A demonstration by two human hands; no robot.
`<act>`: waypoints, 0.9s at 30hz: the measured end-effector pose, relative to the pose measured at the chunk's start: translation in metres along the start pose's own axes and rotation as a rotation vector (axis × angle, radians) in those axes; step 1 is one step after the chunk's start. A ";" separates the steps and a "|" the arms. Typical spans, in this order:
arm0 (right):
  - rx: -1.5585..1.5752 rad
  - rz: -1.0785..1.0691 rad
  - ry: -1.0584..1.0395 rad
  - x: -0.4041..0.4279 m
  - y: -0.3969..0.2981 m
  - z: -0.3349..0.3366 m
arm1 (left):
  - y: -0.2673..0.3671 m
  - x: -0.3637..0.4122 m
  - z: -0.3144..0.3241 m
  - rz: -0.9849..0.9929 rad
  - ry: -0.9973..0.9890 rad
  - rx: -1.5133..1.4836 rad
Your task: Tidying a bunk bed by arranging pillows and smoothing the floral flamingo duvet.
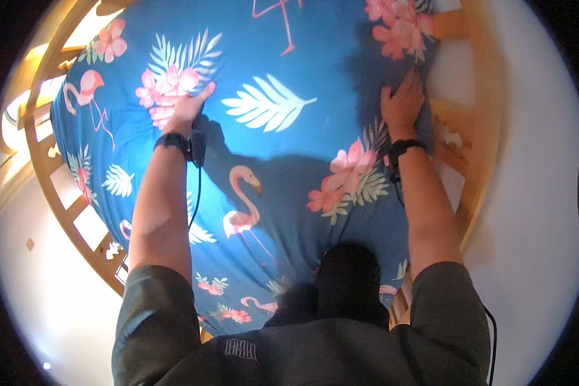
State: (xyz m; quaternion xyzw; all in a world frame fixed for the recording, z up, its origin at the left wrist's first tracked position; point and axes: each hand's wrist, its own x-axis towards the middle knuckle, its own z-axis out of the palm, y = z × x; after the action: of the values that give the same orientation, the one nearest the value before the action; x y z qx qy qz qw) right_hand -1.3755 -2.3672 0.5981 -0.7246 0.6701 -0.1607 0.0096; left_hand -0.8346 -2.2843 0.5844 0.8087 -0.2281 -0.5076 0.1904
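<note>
A blue bed sheet [280,144] printed with flamingos, pink flowers and pale leaves covers the bed before me. My left hand [186,106] rests on the sheet over a pink flower print, its thumb pointing away from the fingers and nothing held. Near the sheet's right edge, my right hand [404,103] lies back up in shadow; its fingertips are dark against the cloth, and whether they pinch it does not show. Both wrists carry a black strap with a small device and a cable. Shallow creases run through the lower part of the sheet.
Curved-looking wooden bed rails with slats stand on the left [53,193] and the right [485,144]. A white wall [530,193] is beyond the right rail. Pale floor [53,260] shows at the lower left. My dark-clad knees press near the sheet's lower part.
</note>
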 end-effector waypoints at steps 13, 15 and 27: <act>0.079 -0.051 0.082 -0.011 -0.031 0.021 | -0.052 -0.072 -0.042 0.713 0.358 0.075; -0.074 -0.042 0.029 -0.016 0.028 0.005 | -0.070 -0.181 0.068 0.615 0.369 -0.136; -0.130 -0.132 0.034 0.005 0.004 -0.017 | -0.273 -0.307 0.159 0.370 0.810 0.585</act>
State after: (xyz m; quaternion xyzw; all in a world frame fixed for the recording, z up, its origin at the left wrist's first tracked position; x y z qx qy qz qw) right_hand -1.3834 -2.3686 0.6143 -0.7635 0.6299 -0.1293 -0.0593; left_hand -1.0475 -1.8990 0.5970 0.9056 -0.4069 -0.0278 0.1160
